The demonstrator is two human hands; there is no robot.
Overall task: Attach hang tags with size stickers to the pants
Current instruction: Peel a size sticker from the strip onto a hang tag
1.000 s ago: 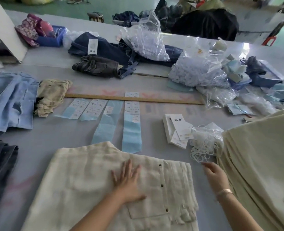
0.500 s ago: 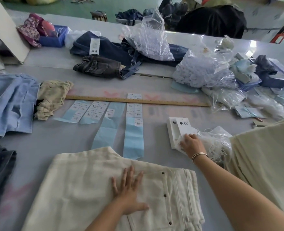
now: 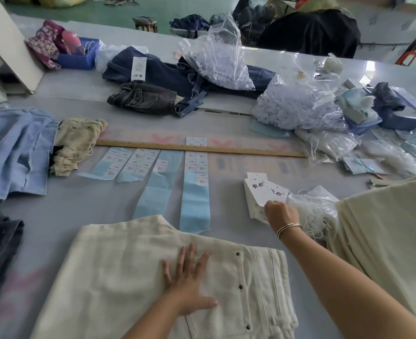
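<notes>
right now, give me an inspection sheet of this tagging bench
surface: grey table, wooden ruler lying across it
job's things: cream pants flat; hang tags; sticker strips; strings bag
clutter: dark jeans, plastic bags, stacked cream pants at right
hands: left hand flat on the pants; right hand pinches a hang tag
cables: nothing seen
surroundings: green floor, dark garment pile behind

A long grey worktable (image 3: 55,211) stands on a green floor (image 3: 158,8), daylight glaring at right.
</notes>
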